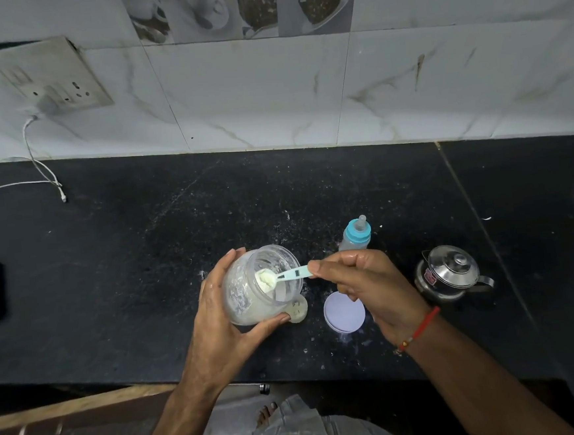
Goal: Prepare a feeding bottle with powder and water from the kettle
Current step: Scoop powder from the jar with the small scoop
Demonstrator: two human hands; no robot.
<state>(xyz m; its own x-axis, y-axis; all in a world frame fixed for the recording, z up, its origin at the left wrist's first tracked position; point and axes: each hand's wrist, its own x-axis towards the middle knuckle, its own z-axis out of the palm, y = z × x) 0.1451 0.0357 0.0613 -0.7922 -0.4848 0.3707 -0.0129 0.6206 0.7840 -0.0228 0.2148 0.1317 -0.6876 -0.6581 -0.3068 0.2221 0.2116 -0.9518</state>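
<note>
The left hand (217, 312) grips a clear jar (256, 286) of white powder, tilted with its open mouth toward the right, fingers (229, 261) curled round its far side and thumb under it. The right hand (363, 283) pinches the handle of a pale green scoop (283, 277), whose bowl, heaped with powder, sits in the jar's mouth. On the black desk (111, 265), a capped feeding bottle (355, 236) stands just beyond the hands, a round lid (343, 314) lies near, and a steel kettle (449, 273) stands to the right
</note>
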